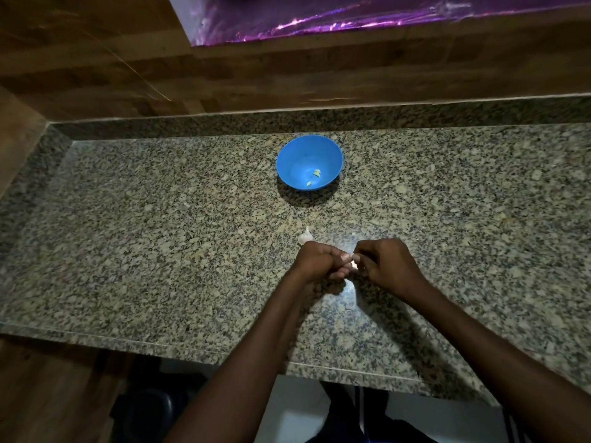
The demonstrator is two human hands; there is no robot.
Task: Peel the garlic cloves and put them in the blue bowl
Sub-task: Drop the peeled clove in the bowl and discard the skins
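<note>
A blue bowl (309, 162) stands on the granite counter (160, 235) with two or three peeled garlic cloves (315, 177) lying in its bottom. Nearer to me, a garlic bulb (305, 235) sits on the counter just behind my left hand. My left hand (319, 262) and my right hand (385, 266) meet above the counter, fingers curled, both pinching a small pale garlic clove (354, 262) between them. Most of that clove is hidden by my fingertips.
A raised granite lip runs along the counter's back and left side, with a wooden wall (256, 75) behind it. The counter's front edge (224, 353) lies under my forearms. A purple shiny sheet (351, 17) covers the top area.
</note>
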